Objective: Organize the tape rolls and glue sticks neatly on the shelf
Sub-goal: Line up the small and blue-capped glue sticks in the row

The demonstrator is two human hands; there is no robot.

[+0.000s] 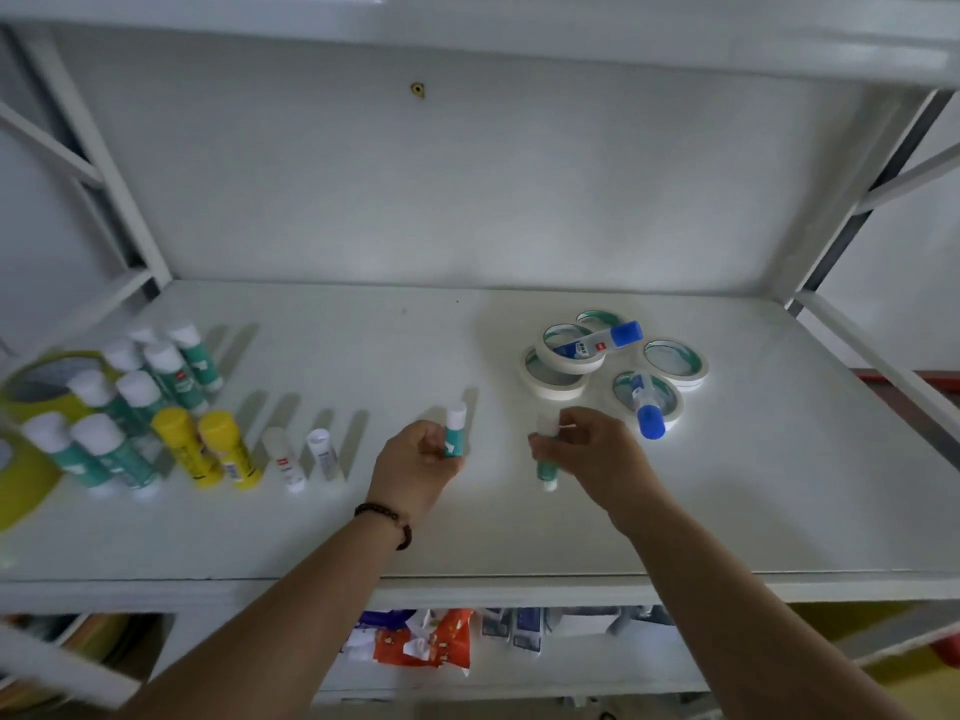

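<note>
My left hand holds a green glue stick with a white cap upright above the white shelf. My right hand grips another green glue stick, its base pointing down. At the left stand several green glue sticks, two yellow glue sticks and two small white glue sticks. At the right lie several white tape rolls, with two blue-capped glue bottles resting across them.
Yellow tape rolls sit at the far left edge. An upper shelf hangs overhead, with frame posts at both sides. Below the shelf's front edge are orange and white packets.
</note>
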